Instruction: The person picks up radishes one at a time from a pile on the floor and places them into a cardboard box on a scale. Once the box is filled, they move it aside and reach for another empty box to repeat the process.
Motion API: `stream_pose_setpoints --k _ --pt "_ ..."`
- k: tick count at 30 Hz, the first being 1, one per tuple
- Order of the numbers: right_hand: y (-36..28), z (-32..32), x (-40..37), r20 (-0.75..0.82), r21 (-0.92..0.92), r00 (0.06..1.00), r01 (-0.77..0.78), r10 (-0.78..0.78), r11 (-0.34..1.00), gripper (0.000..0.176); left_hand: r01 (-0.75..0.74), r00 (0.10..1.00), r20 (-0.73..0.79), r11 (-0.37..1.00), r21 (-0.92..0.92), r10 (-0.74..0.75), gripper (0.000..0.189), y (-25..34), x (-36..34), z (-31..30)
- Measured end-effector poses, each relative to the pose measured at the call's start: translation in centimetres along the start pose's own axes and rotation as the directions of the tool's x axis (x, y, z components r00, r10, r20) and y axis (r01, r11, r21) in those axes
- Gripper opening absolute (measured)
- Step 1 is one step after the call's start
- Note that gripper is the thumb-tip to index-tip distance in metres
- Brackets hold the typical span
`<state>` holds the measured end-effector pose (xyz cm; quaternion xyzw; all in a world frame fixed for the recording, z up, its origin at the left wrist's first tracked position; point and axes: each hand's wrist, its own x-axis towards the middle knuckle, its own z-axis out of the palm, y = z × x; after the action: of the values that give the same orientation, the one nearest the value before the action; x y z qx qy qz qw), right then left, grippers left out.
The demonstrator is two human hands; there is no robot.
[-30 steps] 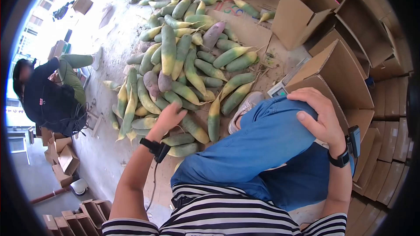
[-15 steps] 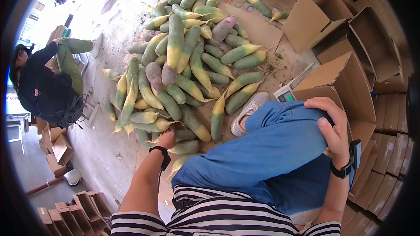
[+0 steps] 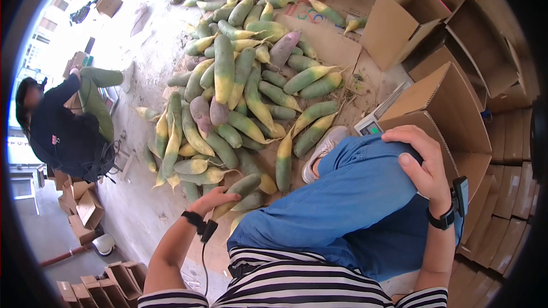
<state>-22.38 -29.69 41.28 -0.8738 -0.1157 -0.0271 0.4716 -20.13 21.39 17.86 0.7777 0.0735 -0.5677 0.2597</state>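
A large heap of green and yellow radishes (image 3: 225,71), with a few purplish ones among them, covers the floor in front of me. At the heap's near edge my left hand (image 3: 212,201) is closed around a green radish (image 3: 238,189), its thumb lying across the top. Other radishes lie beneath and beside it. My right hand (image 3: 421,157) rests on my raised knee, fingers spread and thumb apart, holding nothing.
Open cardboard boxes (image 3: 399,23) stand at the upper right, one tall box (image 3: 428,94) beside my knee. A scale (image 3: 371,128) is partly visible beside that box. At left another person (image 3: 65,120) sits on the floor side. Stacked flat cartons (image 3: 508,194) line the right.
My left hand has lifted a green radish slightly at the near edge of the heap. The other person's head and body have shifted. My right hand stays on the knee.
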Motion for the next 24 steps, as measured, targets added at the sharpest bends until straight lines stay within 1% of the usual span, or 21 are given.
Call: stream_pose_setpoints --k 1,2,3,4,6,7,8,9,10,11,12,13,14,16,17,18,19,20,22,23,24 --pt "0.1 0.0 -0.2 -0.020 -0.006 1.000 0.002 -0.002 1.000 0.033 -0.093 0.995 -0.002 0.973 -0.211 0.095 0.071 1.2 -1.4 -0.2" --pt "0.1 -0.1 -0.3 -0.007 0.007 1.000 0.000 0.000 1.000 0.032 -0.184 0.981 -0.020 0.894 -0.408 0.193 0.065 3.0 -2.8 -0.6" --pt "0.1 -0.2 -0.4 0.000 0.016 1.000 -0.002 0.002 1.000 0.030 -0.278 0.954 -0.031 0.846 -0.455 0.297 0.055 5.9 -4.3 -1.3" --pt "0.0 -0.4 -0.5 -0.035 -0.003 0.999 0.002 -0.003 1.000 0.030 -0.304 0.946 -0.030 0.851 -0.429 0.323 0.055 8.5 -5.1 -1.9" --pt "0.0 -0.9 -0.6 0.046 0.009 0.999 -0.002 0.001 1.000 0.031 -0.602 0.795 -0.164 0.724 -0.337 0.585 0.056 14.1 -6.3 -2.7" --pt "0.2 -0.9 -0.8 0.021 0.101 0.999 -0.029 0.027 0.994 0.034 -0.667 0.740 -0.208 0.663 -0.340 0.639 0.062 17.6 -7.2 -2.6" --pt "0.6 -0.8 -1.0 -0.006 0.190 0.998 -0.054 0.057 0.980 0.037 -0.695 0.713 -0.179 0.646 -0.316 0.678 0.062 20.7 -7.6 -2.6" --pt "0.9 -0.8 -1.1 0.021 0.361 0.986 -0.159 0.163 0.919 0.052 -0.809 0.587 -0.264 0.569 -0.148 0.766 0.064 23.7 -8.0 -2.3" --pt "1.5 -1.1 -1.1 0.025 0.443 0.985 -0.163 0.169 0.882 0.068 -0.885 0.435 -0.320 0.466 0.023 0.842 0.066 26.7 -8.7 -1.9" --pt "2.0 -1.1 -1.1 0.003 0.517 0.987 -0.138 0.160 0.845 0.078 -0.854 0.336 -0.312 0.427 0.298 0.889 0.068 30.0 -10.6 -1.4" --pt "1.9 -1.5 -1.3 -0.016 0.576 0.986 -0.124 0.163 0.808 0.082 -0.876 0.311 -0.256 0.381 0.296 0.915 0.068 32.8 -11.9 -0.5" --pt "1.3 -2.1 -1.4 -0.023 0.578 0.984 -0.130 0.175 0.805 0.087 -0.814 0.151 -0.220 0.247 0.526 0.964 0.067 35.3 -13.0 0.7" --pt "0.7 -2.4 -1.4 -0.098 0.541 0.986 -0.058 0.132 0.839 0.075 -0.687 -0.011 -0.160 0.108 0.718 0.987 0.065 37.1 -13.8 1.9" --pt "0.6 -3.7 -2.0 -0.272 0.198 0.959 -0.029 0.083 0.980 0.055 -0.667 -0.025 -0.059 0.028 0.744 0.998 0.070 39.2 -14.0 4.0" --pt "0.4 -4.6 -2.7 -0.292 0.192 0.952 -0.035 0.091 0.981 0.055 -0.705 -0.032 -0.085 0.038 0.708 0.996 0.073 39.7 -13.7 5.0" --pt "0.0 -5.4 -3.2 -0.348 0.114 0.933 -0.055 0.092 0.992 0.046 -0.738 -0.032 -0.117 0.055 0.672 0.993 0.077 39.8 -13.4 5.6" --pt "-0.4 -6.3 -3.6 -0.399 0.037 0.913 -0.077 0.085 0.996 0.038 -0.698 -0.014 -0.115 0.073 0.712 0.993 0.080 39.3 -12.8 5.7" --pt "-0.4 -7.4 -4.1 -0.481 -0.020 0.874 -0.094 0.073 0.995 0.037 -0.697 -0.012 -0.112 0.072 0.714 0.994 0.080 38.2 -11.3 5.4" --pt "-0.2 -9.9 -5.6 -0.651 -0.148 0.759 -0.127 0.000 0.981 0.035 -0.682 0.182 -0.196 0.267 0.680 0.964 0.066 34.2 -6.3 4.0" --pt "-0.8 -10.9 -6.3 -0.726 -0.028 0.682 -0.164 0.092 0.986 0.035 -0.641 0.339 -0.199 0.380 0.666 0.920 0.058 30.7 -3.3 3.0" --pt "-0.2 -11.8 -6.9 -0.821 -0.218 0.566 -0.199 -0.070 0.955 0.036 -0.585 0.484 -0.200 0.485 0.650 0.852 0.051 26.6 -0.4 2.2"
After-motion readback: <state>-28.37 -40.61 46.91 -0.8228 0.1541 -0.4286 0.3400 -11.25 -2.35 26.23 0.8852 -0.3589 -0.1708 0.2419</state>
